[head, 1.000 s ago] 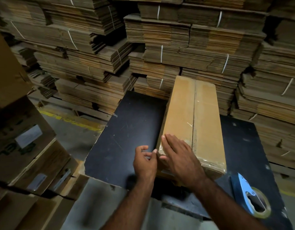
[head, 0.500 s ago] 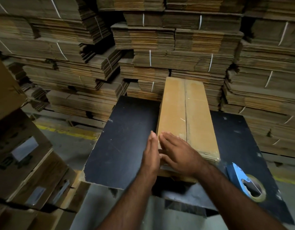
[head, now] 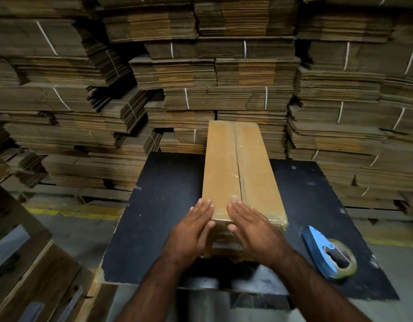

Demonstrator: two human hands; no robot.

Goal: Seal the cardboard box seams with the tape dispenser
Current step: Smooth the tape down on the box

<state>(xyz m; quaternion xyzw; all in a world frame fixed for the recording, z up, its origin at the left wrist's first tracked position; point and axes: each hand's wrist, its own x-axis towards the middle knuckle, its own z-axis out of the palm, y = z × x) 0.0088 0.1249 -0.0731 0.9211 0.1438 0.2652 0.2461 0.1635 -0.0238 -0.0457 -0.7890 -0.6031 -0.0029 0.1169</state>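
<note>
Both hands have flattened since a second ago, left hand (head: 190, 231) and right hand (head: 254, 228) open, pressing tape over the near end of the box (head: 238, 173), dispenser (head: 328, 252) idle right of the box, so that end looks sealed.

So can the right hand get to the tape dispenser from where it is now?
Probably yes: the right hand lies open on the box, and the tape dispenser lies beside it with only bare table between.

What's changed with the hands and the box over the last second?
The left hand let go of its pinch at the box corner and opened flat; the right hand slid back along the near end. Both now press flat there. The tape dispenser stayed unheld on the table.
</note>
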